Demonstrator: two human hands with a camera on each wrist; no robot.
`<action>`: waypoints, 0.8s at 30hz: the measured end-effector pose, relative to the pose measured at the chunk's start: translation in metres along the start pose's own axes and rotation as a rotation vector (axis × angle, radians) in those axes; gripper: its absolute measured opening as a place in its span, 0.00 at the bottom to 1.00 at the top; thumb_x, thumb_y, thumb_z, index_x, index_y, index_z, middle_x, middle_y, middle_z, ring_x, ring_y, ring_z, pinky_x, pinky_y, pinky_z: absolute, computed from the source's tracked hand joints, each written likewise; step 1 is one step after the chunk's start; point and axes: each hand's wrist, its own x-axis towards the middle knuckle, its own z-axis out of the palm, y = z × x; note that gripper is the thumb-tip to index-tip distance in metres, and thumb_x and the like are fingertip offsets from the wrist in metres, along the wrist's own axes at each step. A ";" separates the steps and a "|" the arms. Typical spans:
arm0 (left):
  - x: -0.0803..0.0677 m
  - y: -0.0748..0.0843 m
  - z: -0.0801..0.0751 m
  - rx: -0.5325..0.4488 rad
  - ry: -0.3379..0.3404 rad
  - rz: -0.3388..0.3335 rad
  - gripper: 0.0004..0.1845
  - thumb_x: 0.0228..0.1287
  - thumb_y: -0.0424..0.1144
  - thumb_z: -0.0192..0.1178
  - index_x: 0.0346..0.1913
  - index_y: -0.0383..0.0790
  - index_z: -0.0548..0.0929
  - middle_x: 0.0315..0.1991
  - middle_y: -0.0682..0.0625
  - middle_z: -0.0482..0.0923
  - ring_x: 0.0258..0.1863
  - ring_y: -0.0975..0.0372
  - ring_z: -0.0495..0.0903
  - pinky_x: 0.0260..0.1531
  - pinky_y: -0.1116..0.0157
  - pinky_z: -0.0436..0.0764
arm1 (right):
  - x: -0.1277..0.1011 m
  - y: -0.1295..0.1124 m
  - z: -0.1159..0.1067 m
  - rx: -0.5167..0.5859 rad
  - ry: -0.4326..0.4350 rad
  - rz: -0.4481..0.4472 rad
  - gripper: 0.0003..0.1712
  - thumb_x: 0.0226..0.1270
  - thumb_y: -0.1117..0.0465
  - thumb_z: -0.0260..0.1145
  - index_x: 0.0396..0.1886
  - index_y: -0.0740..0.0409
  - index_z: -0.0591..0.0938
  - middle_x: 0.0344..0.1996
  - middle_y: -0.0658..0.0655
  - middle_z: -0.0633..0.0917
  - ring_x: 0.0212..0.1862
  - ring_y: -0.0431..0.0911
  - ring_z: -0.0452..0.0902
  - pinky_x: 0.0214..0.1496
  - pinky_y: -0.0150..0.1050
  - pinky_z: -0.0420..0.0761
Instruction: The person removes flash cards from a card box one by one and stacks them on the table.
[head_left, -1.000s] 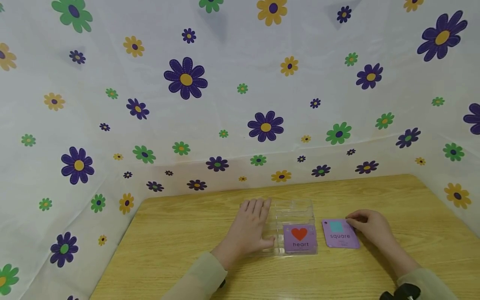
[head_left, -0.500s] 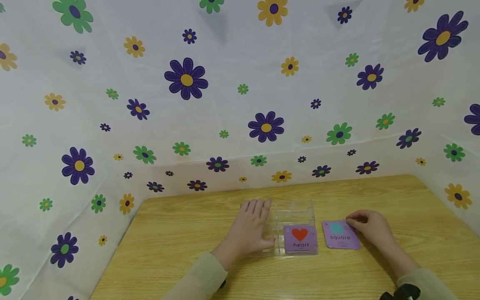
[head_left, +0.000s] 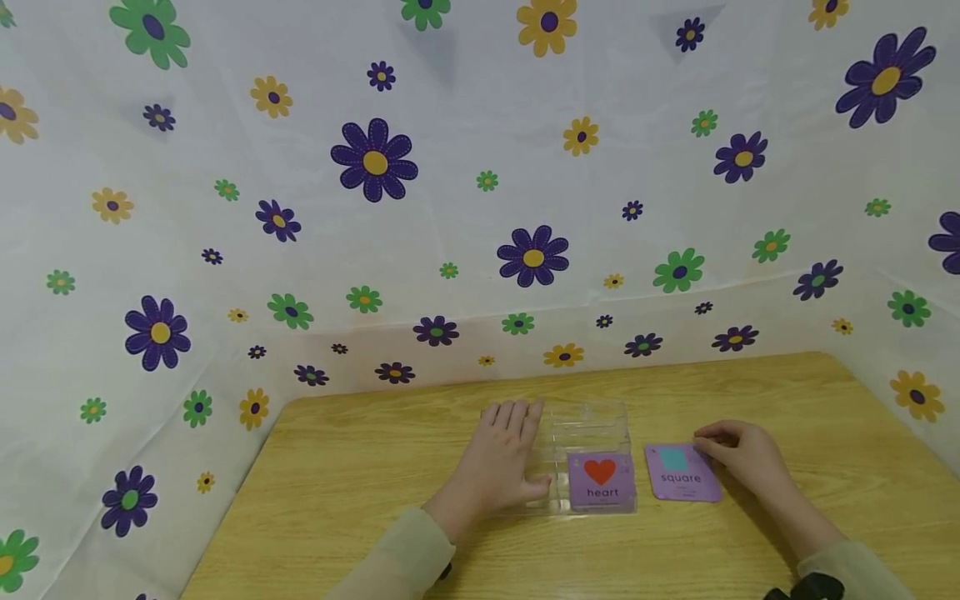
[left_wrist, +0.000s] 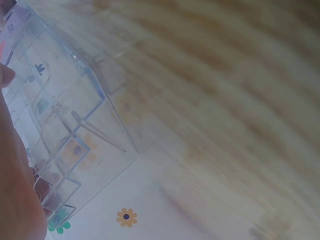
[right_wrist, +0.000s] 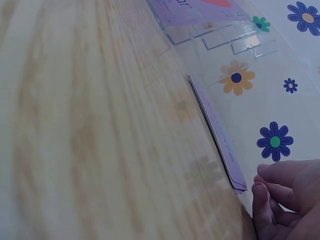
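Note:
My left hand [head_left: 498, 457] lies over the left part of a clear plastic stepped holder [head_left: 588, 433], fingers straight and thumb out to the side. A purple heart flash card [head_left: 602, 483] sits in the holder's front right compartment. Right of the holder, a purple square flash card [head_left: 681, 473] tops a thin stack of cards [right_wrist: 217, 132] lying flat on the table. My right hand [head_left: 738, 454] is at the stack's far right corner, thumb and fingers loosely curled. In the right wrist view its fingertips [right_wrist: 260, 192] are just off the stack's end.
The wood-grain table [head_left: 352, 483] ends at the back and sides against a white flower-print cloth [head_left: 450, 217]. In the left wrist view, the holder's clear stepped side [left_wrist: 75, 140] shows beside the hand.
Both hands and the cards keep their places. The whole head view has shifted very slightly downward.

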 end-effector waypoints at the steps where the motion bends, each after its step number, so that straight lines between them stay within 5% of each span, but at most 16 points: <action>1: 0.000 0.000 0.000 -0.001 0.001 0.000 0.58 0.63 0.76 0.51 0.85 0.39 0.53 0.73 0.45 0.70 0.70 0.53 0.71 0.73 0.52 0.71 | 0.000 0.000 0.000 0.008 -0.004 0.008 0.15 0.73 0.63 0.70 0.50 0.73 0.87 0.41 0.66 0.90 0.37 0.41 0.79 0.33 0.29 0.78; 24: -0.001 0.000 0.002 0.011 0.015 0.003 0.58 0.63 0.76 0.53 0.84 0.39 0.53 0.72 0.45 0.71 0.69 0.54 0.72 0.73 0.53 0.71 | -0.004 -0.011 -0.003 0.067 -0.030 0.020 0.19 0.76 0.63 0.67 0.58 0.74 0.82 0.48 0.69 0.88 0.41 0.37 0.80 0.39 0.25 0.80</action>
